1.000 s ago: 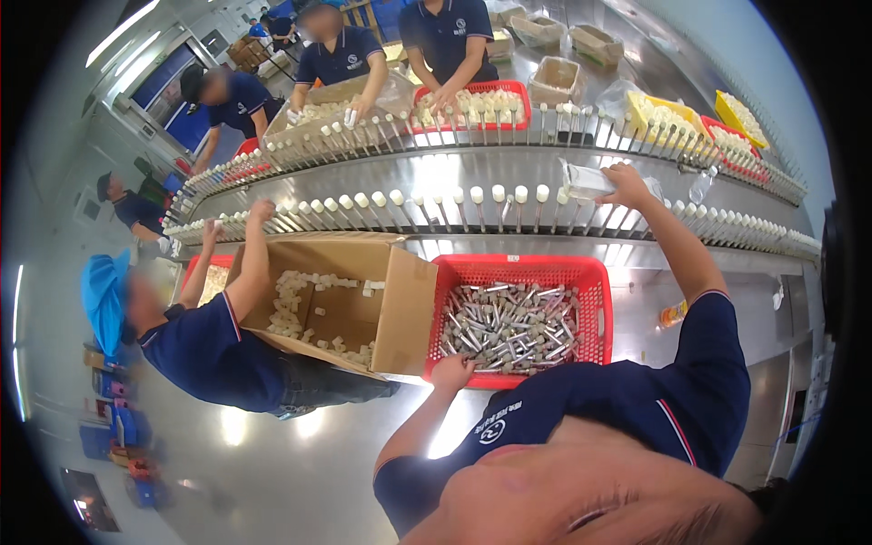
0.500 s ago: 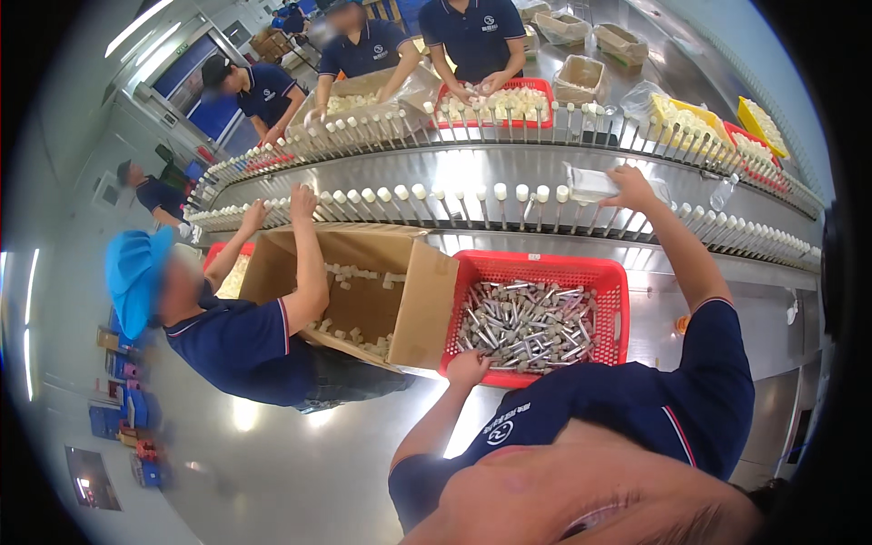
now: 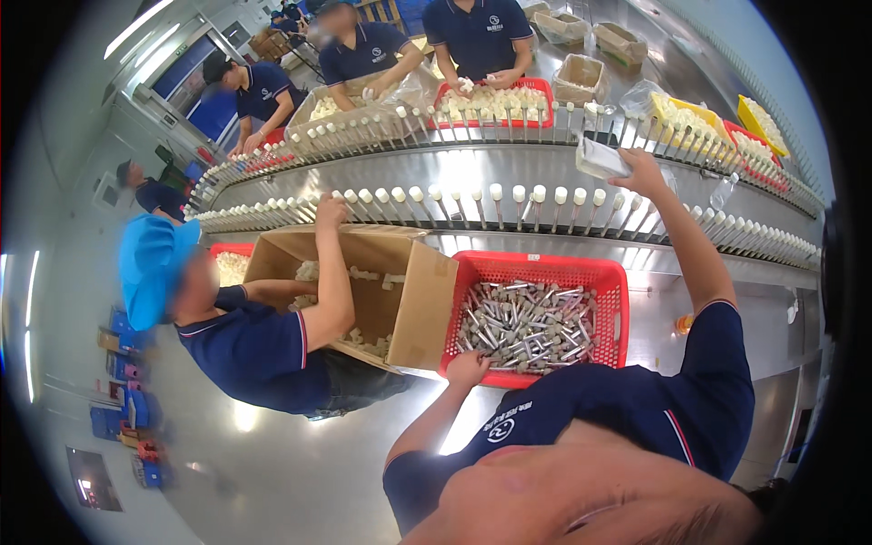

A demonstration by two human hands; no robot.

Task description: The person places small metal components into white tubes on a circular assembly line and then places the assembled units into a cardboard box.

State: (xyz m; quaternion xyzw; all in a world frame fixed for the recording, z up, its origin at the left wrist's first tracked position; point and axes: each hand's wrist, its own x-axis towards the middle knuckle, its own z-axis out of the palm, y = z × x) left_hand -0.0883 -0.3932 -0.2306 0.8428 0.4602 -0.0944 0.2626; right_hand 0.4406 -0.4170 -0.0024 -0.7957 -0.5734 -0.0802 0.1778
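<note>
My right hand [image 3: 641, 174] is stretched out over the conveyor, its fingers closed on a flat white plastic packet [image 3: 601, 161]. The packet hangs between the near and far rows of upright metal pins with white caps [image 3: 539, 195]. My left hand [image 3: 469, 368] rests at the near left corner of a red plastic basket [image 3: 536, 265], fingers curled over its rim. Inside the basket lies a heap of metal rods with greyish ends [image 3: 527, 325]. Whether my left fingers also touch a rod cannot be made out.
To my left a co-worker in a blue cap [image 3: 150, 272] works over an open cardboard box [image 3: 430, 304] of white caps. Across the conveyor [image 3: 436, 173], several co-workers handle white pieces in a red basket [image 3: 549, 95] and boxes. Yellow crates [image 3: 763, 127] stand at the far right.
My right hand has moved slightly up and away with the packet, off the near row of caps. The co-worker at left has lowered one hand into the cardboard box. My left hand stays put.
</note>
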